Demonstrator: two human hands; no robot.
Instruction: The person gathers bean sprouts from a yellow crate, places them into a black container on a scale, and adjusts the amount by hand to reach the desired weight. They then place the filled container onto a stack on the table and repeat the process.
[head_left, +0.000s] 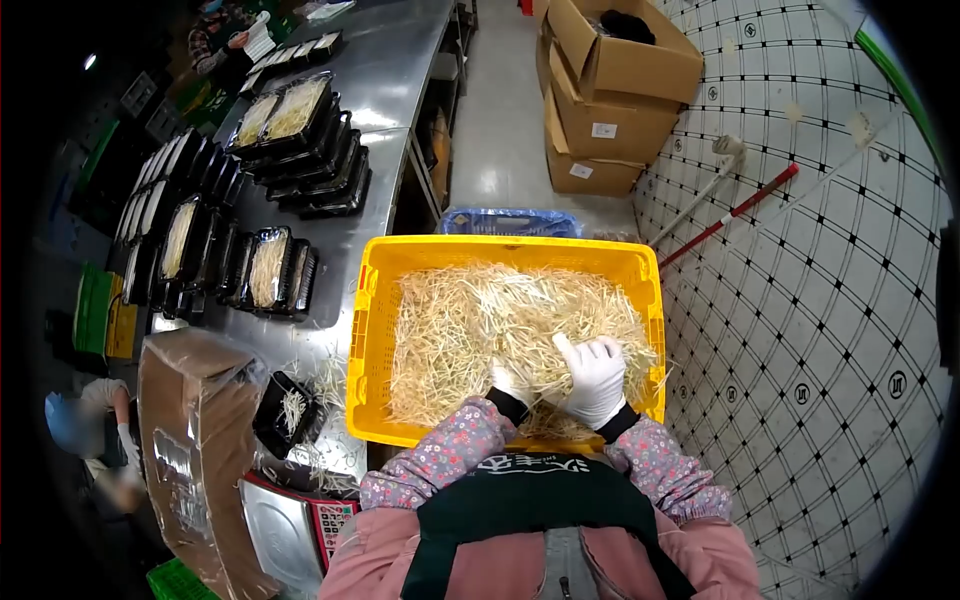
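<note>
A yellow plastic crate (655, 310) in front of me holds a deep heap of pale bean sprouts (450, 330). My left hand (511, 384), in a white glove, is dug into the sprouts near the crate's front side, its fingers hidden among them. To its right, my right hand (597, 382), gloved too, rests in the heap with its fingers curled round some sprouts. Left of the crate, a black plastic tray (285, 415) with a few sprouts inside stands on the metal table, loose sprouts scattered beside it.
Stacked packs of sprouts (300, 150) stand on the metal table (400, 60). A scale (285, 530) and a brown cardboard box (190, 450) are at the lower left. Cardboard boxes (620, 90) stand by the tiled wall. Other people (100, 420) are at the left.
</note>
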